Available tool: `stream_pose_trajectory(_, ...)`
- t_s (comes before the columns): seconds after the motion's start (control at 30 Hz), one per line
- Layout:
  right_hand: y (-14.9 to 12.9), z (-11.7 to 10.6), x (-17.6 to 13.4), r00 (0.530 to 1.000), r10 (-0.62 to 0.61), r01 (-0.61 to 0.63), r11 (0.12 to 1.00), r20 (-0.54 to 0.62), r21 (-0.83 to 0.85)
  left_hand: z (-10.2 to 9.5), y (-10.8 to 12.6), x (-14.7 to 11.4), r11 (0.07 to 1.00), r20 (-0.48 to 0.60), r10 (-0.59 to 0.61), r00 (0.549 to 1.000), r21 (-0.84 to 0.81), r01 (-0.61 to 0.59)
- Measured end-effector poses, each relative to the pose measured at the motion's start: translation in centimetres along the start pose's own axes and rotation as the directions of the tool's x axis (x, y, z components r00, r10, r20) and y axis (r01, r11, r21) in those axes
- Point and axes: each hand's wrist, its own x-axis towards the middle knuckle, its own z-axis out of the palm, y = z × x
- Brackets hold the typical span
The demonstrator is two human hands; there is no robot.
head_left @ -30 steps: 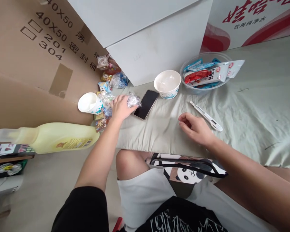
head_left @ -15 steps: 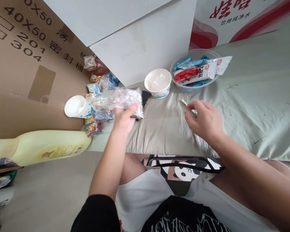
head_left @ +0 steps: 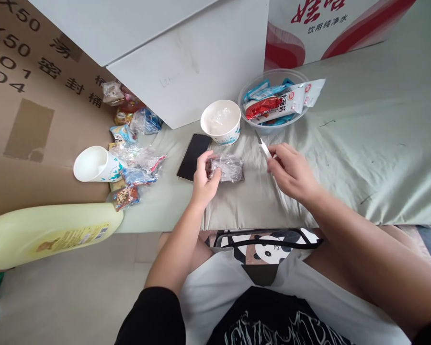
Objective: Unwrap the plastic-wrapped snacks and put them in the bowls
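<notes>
My left hand (head_left: 205,182) is closed around the left end of a packet in shiny clear wrapping (head_left: 230,168), its thumb on top; what is inside the wrapping is hard to make out. The packet is low over the cloth-covered surface. Pinched in the fingers of my right hand (head_left: 294,172) is a slim white-handled craft knife (head_left: 265,149), its thin dark tip pointing away from me, a little to the right of the packet and apart from it. A black phone (head_left: 194,157) lies just beyond my left hand. Behind the packet stands a paper bowl (head_left: 221,125) with clear plastic in it.
A clear plastic tub (head_left: 241,103) holds several snack packets at the back. Several wrapped snacks (head_left: 140,158) lie at the left beside a tipped paper cup (head_left: 93,164). A yellow bottle (head_left: 57,235) lies at the front left. White boxes (head_left: 187,72) and a cardboard box (head_left: 28,120) border the surface.
My left hand has brought the packet rightward and down from above the phone, leaving the phone uncovered. My right hand has turned the knife so that it points more directly away from me. The view has shifted slightly.
</notes>
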Motion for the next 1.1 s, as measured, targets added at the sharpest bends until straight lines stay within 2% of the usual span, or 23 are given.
stream_pose_trajectory(0.07,-0.2,0.5,-0.2,0.996,-0.085,0.082,0.991,0.026,0.102,0.3,0.3,0.0,0.987,-0.016,0.103,0.995,0.125,-0.1)
stream_pose_trajectory(0.17,-0.5,1.6,-0.5,0.985,-0.126,0.108,0.983,0.121,0.146,0.6,0.8,0.2,0.956,0.061,0.158,0.986,0.239,-0.168)
stream_pose_trajectory(0.33,-0.6,2.6,-0.8,0.98,-0.055,0.051,0.998,0.191,0.025,0.4,1.1,0.0,0.967,0.172,0.157,0.972,0.174,-0.187)
stream_pose_trajectory(0.43,-0.5,2.6,-0.9,0.988,-0.014,0.027,0.996,0.154,-0.083,0.2,0.7,-0.4,0.984,0.178,0.145,0.973,0.081,-0.162)
stream_pose_trajectory(0.6,0.0,2.6,-1.1,0.995,-0.094,0.098,0.976,0.033,-0.196,0.3,0.2,-0.7,0.983,0.191,0.154,0.969,0.064,-0.169)
stream_pose_trajectory(0.7,0.0,2.9,-1.2,0.989,-0.141,0.148,0.96,0.045,-0.238,0.4,0.6,-0.7,0.978,0.173,0.156,0.973,0.108,-0.176)
stream_pose_trajectory(0.8,-0.4,3.0,-1.2,0.979,-0.193,0.204,0.946,0.069,-0.25,0.3,1.1,-0.6,0.954,0.17,0.234,0.957,0.151,-0.259)
stream_pose_trajectory(0.9,-0.3,2.3,-1.1,0.978,-0.184,0.204,0.936,0.094,-0.286,-0.2,0.7,-0.2,0.948,0.089,0.257,0.962,0.172,-0.269)
stream_pose_trajectory(1.0,0.9,0.7,-0.9,0.988,-0.081,0.123,0.929,0.131,-0.35,-0.9,-0.2,0.3,0.985,-0.086,0.141,0.986,0.108,-0.132)
stream_pose_trajectory(1.1,2.1,-0.8,-0.6,0.999,0.005,0.01,0.906,0.035,-0.424,-1.5,-0.7,0.6,0.993,-0.127,0.088,0.988,0.09,-0.077)
